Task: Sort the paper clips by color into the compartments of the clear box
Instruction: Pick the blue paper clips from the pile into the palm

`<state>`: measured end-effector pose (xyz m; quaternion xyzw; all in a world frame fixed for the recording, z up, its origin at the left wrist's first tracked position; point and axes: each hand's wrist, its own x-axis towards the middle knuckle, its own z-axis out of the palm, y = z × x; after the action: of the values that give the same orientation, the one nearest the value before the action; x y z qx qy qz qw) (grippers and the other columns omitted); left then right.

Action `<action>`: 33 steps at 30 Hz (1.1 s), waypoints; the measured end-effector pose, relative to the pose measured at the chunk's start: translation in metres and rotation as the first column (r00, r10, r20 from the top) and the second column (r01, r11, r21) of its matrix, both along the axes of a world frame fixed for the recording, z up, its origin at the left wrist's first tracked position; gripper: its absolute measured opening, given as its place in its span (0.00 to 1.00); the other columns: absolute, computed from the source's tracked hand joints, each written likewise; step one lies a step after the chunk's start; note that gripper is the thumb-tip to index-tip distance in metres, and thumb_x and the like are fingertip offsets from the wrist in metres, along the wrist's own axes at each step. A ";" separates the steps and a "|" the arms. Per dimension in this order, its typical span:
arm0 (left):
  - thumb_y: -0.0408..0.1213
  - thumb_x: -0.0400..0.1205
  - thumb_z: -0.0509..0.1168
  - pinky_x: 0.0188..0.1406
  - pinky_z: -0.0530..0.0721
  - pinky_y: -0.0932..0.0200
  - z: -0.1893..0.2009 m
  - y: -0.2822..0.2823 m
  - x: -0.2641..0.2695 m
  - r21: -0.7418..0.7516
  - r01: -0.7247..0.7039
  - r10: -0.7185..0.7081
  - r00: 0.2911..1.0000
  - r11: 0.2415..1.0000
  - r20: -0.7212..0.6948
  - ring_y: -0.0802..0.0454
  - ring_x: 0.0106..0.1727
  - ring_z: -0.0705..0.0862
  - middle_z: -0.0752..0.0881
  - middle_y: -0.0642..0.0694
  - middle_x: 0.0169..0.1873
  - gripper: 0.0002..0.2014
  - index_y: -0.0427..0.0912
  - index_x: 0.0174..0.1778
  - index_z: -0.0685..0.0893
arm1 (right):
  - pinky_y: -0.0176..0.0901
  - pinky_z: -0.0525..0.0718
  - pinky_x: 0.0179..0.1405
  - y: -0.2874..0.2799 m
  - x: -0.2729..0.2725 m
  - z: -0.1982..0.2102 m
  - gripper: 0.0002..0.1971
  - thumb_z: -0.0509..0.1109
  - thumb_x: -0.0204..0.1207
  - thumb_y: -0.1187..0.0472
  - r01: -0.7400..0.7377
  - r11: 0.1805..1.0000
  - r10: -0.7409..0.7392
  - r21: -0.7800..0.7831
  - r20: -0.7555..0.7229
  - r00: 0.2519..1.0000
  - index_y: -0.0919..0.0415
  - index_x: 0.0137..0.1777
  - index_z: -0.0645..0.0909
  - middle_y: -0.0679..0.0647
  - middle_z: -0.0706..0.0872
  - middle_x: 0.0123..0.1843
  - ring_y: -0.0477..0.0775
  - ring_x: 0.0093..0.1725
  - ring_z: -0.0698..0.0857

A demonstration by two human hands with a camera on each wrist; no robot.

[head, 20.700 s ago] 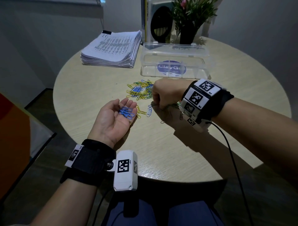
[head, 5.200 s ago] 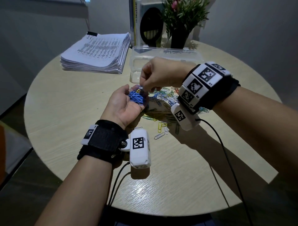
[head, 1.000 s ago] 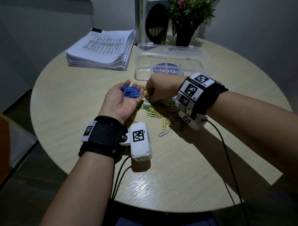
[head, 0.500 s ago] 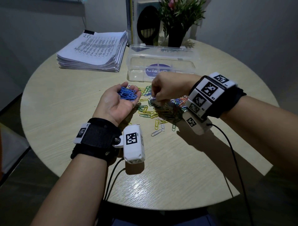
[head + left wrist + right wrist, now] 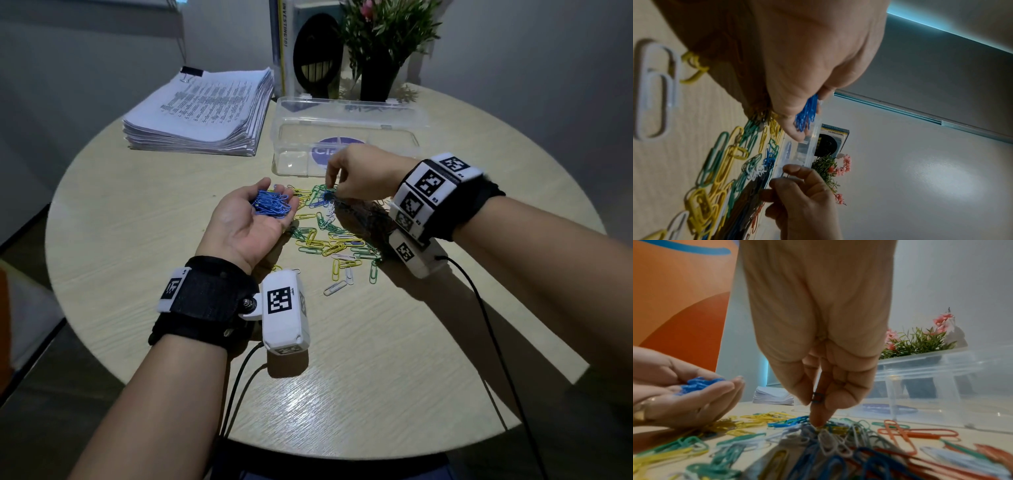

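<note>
My left hand (image 5: 246, 226), open palm-up, trays the blue clips (image 5: 272, 205) while my right hand (image 5: 359, 174) pinches a clip (image 5: 818, 398) off the pile (image 5: 335, 240) below.

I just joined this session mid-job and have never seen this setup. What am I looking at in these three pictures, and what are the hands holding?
There is no machine here, only a person's two bare hands with a small camera strapped to each wrist. The head view looks down from a camera worn on the head. The other two views look along each hand. On the round table lie a mixed pile of paper clips, the clear box, a stack of papers and a potted plant. The left hand lies palm up, cradling a heap of blue clips. The right hand reaches into the pile, its fingers pinching a single clip, apparently blue.
</note>
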<state>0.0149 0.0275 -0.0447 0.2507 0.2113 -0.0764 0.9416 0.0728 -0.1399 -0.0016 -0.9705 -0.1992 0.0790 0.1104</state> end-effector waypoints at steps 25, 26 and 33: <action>0.30 0.87 0.50 0.58 0.77 0.48 0.004 -0.001 -0.002 0.012 0.001 -0.001 1.000 1.000 -0.001 0.43 0.45 0.80 0.78 0.36 0.42 0.12 0.34 0.42 0.77 | 0.40 0.79 0.47 0.020 -0.002 0.003 0.13 0.75 0.73 0.67 -0.171 0.985 0.171 -0.017 0.009 0.985 0.56 0.57 0.85 0.50 0.83 0.47 0.50 0.50 0.82; 0.30 0.87 0.50 0.58 0.77 0.48 0.004 -0.001 -0.002 0.015 0.001 -0.001 1.000 1.000 -0.001 0.43 0.44 0.80 0.78 0.36 0.42 0.12 0.34 0.42 0.77 | 0.38 0.79 0.44 0.021 -0.004 0.002 0.12 0.75 0.72 0.65 -0.190 0.982 0.190 -0.024 0.002 0.982 0.57 0.56 0.86 0.52 0.86 0.47 0.49 0.48 0.84; 0.30 0.87 0.50 0.57 0.77 0.48 0.003 0.000 -0.001 0.015 0.001 -0.001 1.000 1.000 0.001 0.43 0.44 0.80 0.78 0.36 0.41 0.12 0.34 0.42 0.77 | 0.34 0.78 0.45 0.025 -0.005 -0.004 0.11 0.75 0.73 0.66 -0.251 0.964 0.252 -0.085 -0.005 0.968 0.61 0.54 0.88 0.54 0.91 0.50 0.49 0.45 0.85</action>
<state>0.0135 0.0273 -0.0421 0.2577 0.2112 -0.0749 0.9399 0.0676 -0.1144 -0.0058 -0.9414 -0.3176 0.0982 0.0577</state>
